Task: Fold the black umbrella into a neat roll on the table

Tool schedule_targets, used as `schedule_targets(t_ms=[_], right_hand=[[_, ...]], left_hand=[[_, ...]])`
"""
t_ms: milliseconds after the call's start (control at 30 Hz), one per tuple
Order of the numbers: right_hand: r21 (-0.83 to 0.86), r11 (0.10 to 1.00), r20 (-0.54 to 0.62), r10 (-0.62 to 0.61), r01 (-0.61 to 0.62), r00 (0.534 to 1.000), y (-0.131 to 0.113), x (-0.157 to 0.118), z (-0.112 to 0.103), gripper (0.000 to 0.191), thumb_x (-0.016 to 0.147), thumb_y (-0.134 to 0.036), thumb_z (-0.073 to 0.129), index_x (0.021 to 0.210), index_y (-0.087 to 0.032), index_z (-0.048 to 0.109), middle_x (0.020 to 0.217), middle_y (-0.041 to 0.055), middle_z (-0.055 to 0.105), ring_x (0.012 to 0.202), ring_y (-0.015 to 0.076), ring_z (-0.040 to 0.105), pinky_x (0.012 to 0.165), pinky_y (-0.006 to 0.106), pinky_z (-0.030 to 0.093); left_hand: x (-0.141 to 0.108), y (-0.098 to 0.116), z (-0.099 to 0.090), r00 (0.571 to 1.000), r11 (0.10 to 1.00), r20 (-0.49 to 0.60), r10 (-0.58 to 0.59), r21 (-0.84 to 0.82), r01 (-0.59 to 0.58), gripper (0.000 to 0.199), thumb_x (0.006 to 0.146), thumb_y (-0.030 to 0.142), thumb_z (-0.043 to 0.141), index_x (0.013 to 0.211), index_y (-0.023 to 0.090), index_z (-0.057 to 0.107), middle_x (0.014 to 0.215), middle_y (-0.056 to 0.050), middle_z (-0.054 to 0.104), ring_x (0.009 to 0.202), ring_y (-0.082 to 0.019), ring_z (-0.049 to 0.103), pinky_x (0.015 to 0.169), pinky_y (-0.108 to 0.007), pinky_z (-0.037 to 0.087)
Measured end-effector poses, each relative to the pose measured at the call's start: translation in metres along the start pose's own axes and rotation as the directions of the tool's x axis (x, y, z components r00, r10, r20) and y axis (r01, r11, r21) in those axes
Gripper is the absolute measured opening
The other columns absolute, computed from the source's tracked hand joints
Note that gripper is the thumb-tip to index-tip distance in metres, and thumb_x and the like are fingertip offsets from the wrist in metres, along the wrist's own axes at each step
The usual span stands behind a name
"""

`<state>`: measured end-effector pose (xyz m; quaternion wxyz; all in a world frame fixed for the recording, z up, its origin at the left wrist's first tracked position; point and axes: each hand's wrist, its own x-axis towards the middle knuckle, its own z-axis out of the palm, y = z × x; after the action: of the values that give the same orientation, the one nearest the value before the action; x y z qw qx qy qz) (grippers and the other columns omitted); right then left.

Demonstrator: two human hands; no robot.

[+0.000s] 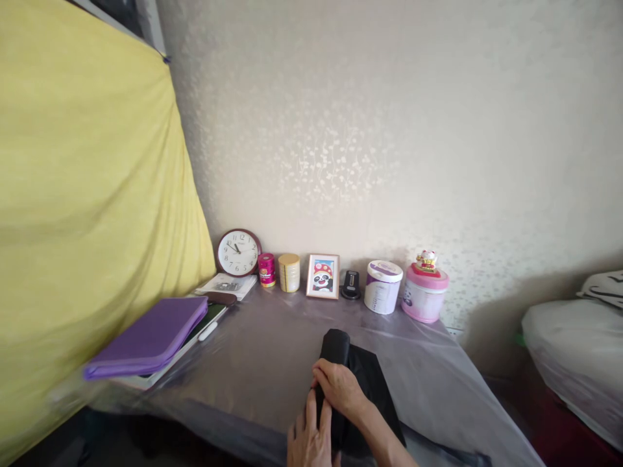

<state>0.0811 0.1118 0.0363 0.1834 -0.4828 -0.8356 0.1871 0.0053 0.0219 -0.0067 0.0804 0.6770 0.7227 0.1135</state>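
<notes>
Four tins (289, 272), seemingly lidded, hands (341, 389) on cloth (372, 389)

Black cloth roll (333, 347), near table edge
Matte black fabric, folded over into a thick rounded roll pointing far, a flat dark panel (377, 395) spreading beneath it toward near right. Sits on the plastic-sheeted table (253, 370), right of centre. Middle gripped, partly hidden, by the right hand (339, 389) and left hand (307, 436).

head-worn camera | faces forward, down | close above hands (338, 389) | wall (341, 130) ahead
</notes>
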Motion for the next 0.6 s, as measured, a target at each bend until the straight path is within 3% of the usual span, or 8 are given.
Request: schedule_targets(t_ms=[133,267,367,500,600], right_hand=[[-0.077,0.997,0.006,-0.018,0.019,1.0,-0.002,0.001,-0.003,0.029,0.089,-0.027,0.033,0.084,-0.021,0.061,0.081,0.0027,0.068,0.077,0.014,0.063,0.066,0.02,0.04],[-0.013,0.986,-0.003,-0.167,0.167,0.986,-0.001,-0.009,-0.01,0.03,0.09,-0.031,0.033,0.088,-0.023,0.062,0.079,0.001,0.066,0.077,0.0125,0.058,0.07,0.02,0.04],[0.043,0.956,-0.05,-0.287,0.289,0.957,0.004,-0.017,-0.012,0.032,0.091,-0.031,0.032,0.092,-0.023,0.063,0.086,0.0013,0.066,0.088,0.0134,0.054,0.081,0.023,0.039],[0.066,0.939,-0.055,-0.335,0.338,0.941,0.02,-0.008,-0.008,0.032,0.091,-0.029,0.033,0.092,-0.024,0.065,0.092,0.0007,0.067,0.107,0.0158,0.048,0.101,0.033,0.023],[0.047,0.952,-0.061,-0.301,0.304,0.952,0.036,0.013,-0.004,0.031,0.09,-0.029,0.035,0.088,-0.024,0.065,0.095,-0.0001,0.067,0.11,0.0164,0.047,0.104,0.037,0.015]], left_hand=[[0.001,0.006,0.0,0.994,0.997,0.1,-0.031,0.068,0.024,0.088,0.059,0.003,0.052,0.133,0.037,0.019,0.146,-0.003,0.009,0.103,-0.027,0.052,0.073,-0.038,0.048],[0.005,0.006,0.01,0.981,0.999,0.189,-0.05,0.011,0.048,0.084,0.064,-0.002,0.042,0.134,0.036,0.015,0.146,-0.005,0.009,0.099,-0.022,0.056,0.072,-0.032,0.048],[0.011,0.003,0.019,0.972,0.997,0.232,-0.045,-0.054,0.059,0.081,0.065,-0.003,0.036,0.135,0.032,0.015,0.146,-0.005,0.011,0.095,-0.02,0.059,0.073,-0.028,0.047],[0.014,-0.001,0.025,0.976,0.991,0.216,-0.021,-0.125,0.049,0.078,0.064,-0.002,0.031,0.136,0.027,0.016,0.145,-0.006,0.013,0.087,-0.016,0.062,0.068,-0.022,0.047],[0.013,0.0,0.025,0.985,0.985,0.167,-0.032,-0.16,0.059,0.077,0.064,-0.002,0.029,0.135,0.025,0.019,0.144,-0.006,0.015,0.076,-0.014,0.064,0.06,-0.021,0.047]])
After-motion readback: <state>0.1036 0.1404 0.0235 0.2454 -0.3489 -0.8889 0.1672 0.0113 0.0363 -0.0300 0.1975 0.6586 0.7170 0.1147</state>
